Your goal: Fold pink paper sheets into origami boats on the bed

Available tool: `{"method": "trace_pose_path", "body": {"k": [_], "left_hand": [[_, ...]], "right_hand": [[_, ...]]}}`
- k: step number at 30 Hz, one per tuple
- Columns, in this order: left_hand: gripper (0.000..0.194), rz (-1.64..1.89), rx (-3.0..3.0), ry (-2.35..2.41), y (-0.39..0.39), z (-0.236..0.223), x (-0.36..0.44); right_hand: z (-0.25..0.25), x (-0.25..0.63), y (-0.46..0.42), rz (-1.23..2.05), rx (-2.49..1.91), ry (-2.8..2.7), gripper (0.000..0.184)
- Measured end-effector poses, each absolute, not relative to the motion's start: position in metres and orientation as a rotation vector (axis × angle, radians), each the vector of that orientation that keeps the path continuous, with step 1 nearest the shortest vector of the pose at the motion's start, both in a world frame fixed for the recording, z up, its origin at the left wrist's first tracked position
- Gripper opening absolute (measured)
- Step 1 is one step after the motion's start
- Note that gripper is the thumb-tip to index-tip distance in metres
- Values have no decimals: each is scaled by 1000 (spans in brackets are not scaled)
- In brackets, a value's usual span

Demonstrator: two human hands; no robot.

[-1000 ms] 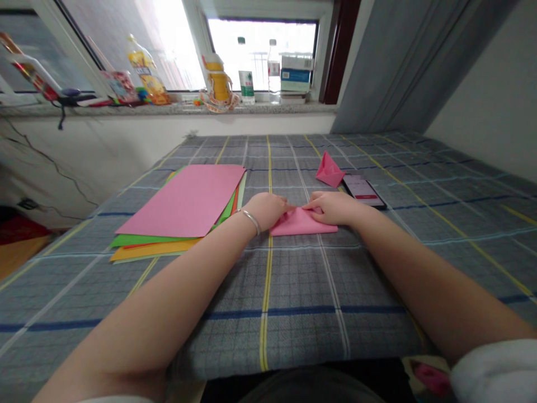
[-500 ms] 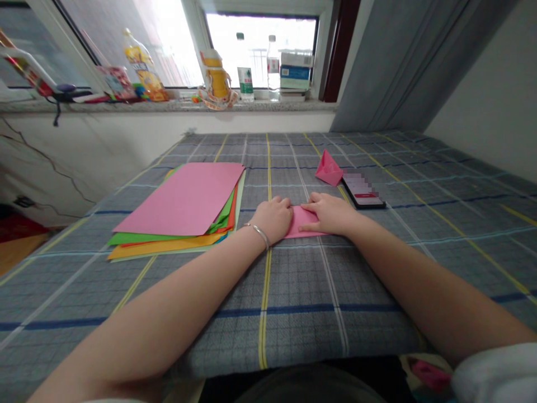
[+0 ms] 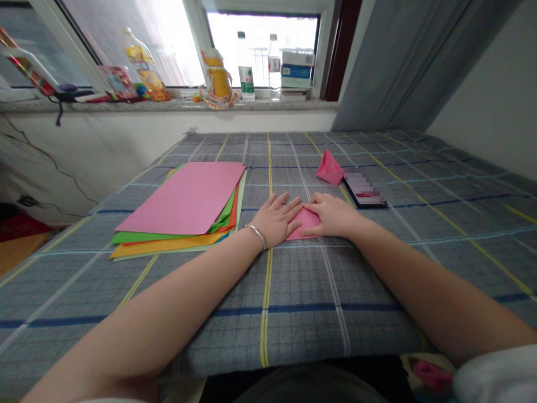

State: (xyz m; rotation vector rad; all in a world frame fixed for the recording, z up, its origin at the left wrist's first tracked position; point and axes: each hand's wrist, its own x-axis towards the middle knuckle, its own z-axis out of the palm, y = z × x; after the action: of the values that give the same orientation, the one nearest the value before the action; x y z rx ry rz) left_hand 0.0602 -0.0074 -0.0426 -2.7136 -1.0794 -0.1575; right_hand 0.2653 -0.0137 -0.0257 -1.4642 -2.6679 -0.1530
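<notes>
Pink folded paper (image 3: 304,225), single piece, lying on a checked grey-blue bedspread (image 3: 302,280) between left hand (image 3: 273,220) and right hand (image 3: 331,215); fingers released, spread flat, resting against its edges. Even, flat pressure suits a sharp crease.

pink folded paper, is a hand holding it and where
Nothing is gripped: the right hand lies flat with its fingers on top of the pink folded paper, and the left hand lies flat at its left edge.
</notes>
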Motion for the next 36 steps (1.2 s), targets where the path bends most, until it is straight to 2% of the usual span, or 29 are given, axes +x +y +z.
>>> {"method": "trace_pose_path", "body": {"k": [5, 16, 26, 32, 36], "left_hand": [[65, -27, -2851, -1105, -3, -39, 60], [85, 27, -2949, -1119, 1, -38, 55], [84, 238, -2956, -1185, 0, -25, 46], [88, 332, -2920, -1257, 0, -14, 32], [90, 360, -2892, -1289, 1, -9, 24]], "right_hand": [[-25, 264, -13, -88, -1481, -2652, 83], [-36, 279, -9, -20, -1534, -2582, 99], [-32, 291, -12, -20, -1652, -2581, 99], [-33, 304, -10, 0, -1872, -2562, 108], [-31, 313, -10, 42, -1843, -2575, 104]]}}
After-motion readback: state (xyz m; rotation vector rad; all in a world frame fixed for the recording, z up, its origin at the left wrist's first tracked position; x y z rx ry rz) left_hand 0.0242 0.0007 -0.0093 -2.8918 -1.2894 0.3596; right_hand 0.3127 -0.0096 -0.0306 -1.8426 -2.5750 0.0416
